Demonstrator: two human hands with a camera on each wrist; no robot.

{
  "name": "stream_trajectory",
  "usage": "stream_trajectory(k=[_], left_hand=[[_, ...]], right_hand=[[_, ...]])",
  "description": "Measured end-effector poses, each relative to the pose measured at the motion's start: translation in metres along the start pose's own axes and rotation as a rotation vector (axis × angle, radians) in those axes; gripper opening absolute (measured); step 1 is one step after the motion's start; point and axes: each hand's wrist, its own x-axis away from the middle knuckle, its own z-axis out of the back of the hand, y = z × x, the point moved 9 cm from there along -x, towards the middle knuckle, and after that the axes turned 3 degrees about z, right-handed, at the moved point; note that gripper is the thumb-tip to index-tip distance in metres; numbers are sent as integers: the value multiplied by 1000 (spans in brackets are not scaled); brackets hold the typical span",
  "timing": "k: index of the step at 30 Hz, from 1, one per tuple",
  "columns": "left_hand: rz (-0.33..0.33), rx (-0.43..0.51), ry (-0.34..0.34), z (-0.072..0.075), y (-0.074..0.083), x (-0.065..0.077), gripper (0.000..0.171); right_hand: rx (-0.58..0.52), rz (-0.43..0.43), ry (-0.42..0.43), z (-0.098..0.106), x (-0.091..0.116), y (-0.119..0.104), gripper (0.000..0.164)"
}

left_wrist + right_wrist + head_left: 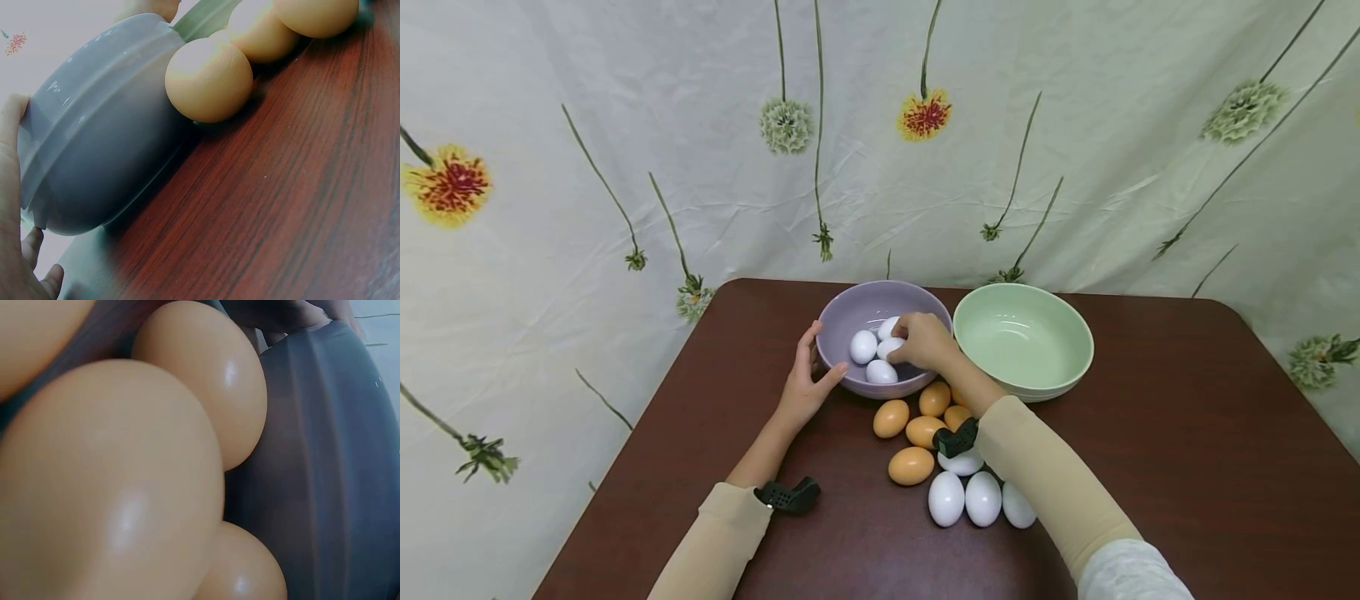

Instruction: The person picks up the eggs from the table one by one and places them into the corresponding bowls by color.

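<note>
A purple bowl (842,312) stands near the table's far edge with several white eggs inside, one white egg (863,346) at their left. My left hand (802,390) holds the bowl's left side, thumb at the near rim and fingers along the outer wall. The left wrist view shows the fingers against the bowl's outer wall (112,137). Reaching in over the near right rim, my right hand (927,340) has thumb and fingers around a white egg (888,347), partly covering it. The right wrist view shows mostly brown eggs (112,487) beside the bowl.
A green bowl (1022,342) stands right beside the purple one. Several brown eggs (912,466) lie in front of the bowls, with several white eggs (946,499) nearer me. My right forearm partly covers them. A flowered cloth (865,183) hangs behind the brown table (1187,417).
</note>
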Motion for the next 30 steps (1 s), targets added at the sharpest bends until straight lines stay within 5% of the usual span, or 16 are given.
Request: stream_trajectory(k=[9, 21, 30], left_hand=[[7, 2, -5, 0, 0, 1, 77], [17, -13, -5, 0, 0, -1, 77], [10, -11, -4, 0, -1, 0, 76]], right_hand=[[18, 17, -11, -1, 1, -1, 33], [-358, 92, 152, 17, 6, 4, 33], [-577, 137, 144, 27, 12, 7, 36]])
